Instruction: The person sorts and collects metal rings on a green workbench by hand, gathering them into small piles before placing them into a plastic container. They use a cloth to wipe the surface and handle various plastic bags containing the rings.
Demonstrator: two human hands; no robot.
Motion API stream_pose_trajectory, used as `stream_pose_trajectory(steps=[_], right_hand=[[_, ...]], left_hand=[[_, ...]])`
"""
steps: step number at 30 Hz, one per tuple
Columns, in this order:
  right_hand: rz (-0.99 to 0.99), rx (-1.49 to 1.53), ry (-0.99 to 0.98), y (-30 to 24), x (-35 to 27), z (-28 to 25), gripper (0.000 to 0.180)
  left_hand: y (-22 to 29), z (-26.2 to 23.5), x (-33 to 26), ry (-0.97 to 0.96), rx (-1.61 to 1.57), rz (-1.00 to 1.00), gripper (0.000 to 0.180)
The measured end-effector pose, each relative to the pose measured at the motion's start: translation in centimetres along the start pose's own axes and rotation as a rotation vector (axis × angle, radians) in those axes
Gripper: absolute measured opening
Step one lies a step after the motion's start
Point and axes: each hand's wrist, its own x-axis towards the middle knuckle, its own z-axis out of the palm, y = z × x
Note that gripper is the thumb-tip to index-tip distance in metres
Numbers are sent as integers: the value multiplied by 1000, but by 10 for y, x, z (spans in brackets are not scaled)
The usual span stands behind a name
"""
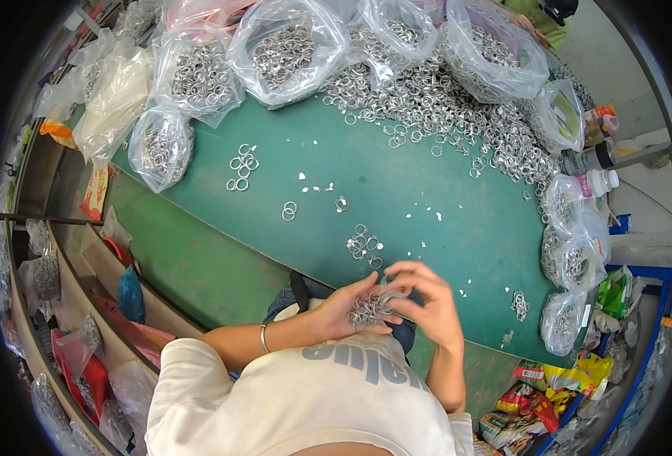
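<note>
I see a small bunch of silver metal rings point(368, 308) lying in the cupped palm of the left hand point(347, 310), close to the body, just past the near edge of the green table point(427, 182). The left hand is curled loosely under the bunch, cradling it, with a thin silver bangle point(263, 338) on that wrist. The right hand point(425, 300) comes in from the right, its fingertips point(396, 298) bent over the bunch and pinching at the rings on its right side, so both hands meet around the same cluster.

Just beyond the hands, on the table, a little loose group of rings point(363, 247) lies near the table's edge. Farther out and to the left I make out a pair of rings point(289, 210) and another scattered group point(241, 167). Along the far side a large heap of loose rings point(442, 106) spreads toward the right, with clear plastic bags of rings point(283, 49) standing behind it. More small bags of rings point(575, 262) sit at the right edge of the table.
</note>
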Motion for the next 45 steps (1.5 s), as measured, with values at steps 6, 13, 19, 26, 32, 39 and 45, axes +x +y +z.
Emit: stream_pose_trajectory(steps=[6, 13, 19, 26, 32, 39, 45], right_hand=[[-221, -699, 266, 16, 21, 6, 16], [-213, -638, 288, 37, 29, 13, 12], [-223, -811, 284, 23, 33, 25, 16], [-48, -256, 87, 21, 22, 10, 17], [-90, -401, 13, 10, 31, 10, 30], [-248, -809, 151, 35, 61, 36, 40], [-238, -600, 220, 43, 51, 25, 25]], left_hand=[[-2, -13, 3, -155, 101, -91, 41], [-4, -14, -6, -102, 212, -68, 25], [-8, -18, -5, -134, 317, -110, 31], [-3, -19, -7, -51, 247, -124, 45], [-3, -25, -3, -86, 167, -126, 41], [-4, -22, -6, -131, 257, -116, 26], [-2, -21, -6, -93, 275, -101, 33]])
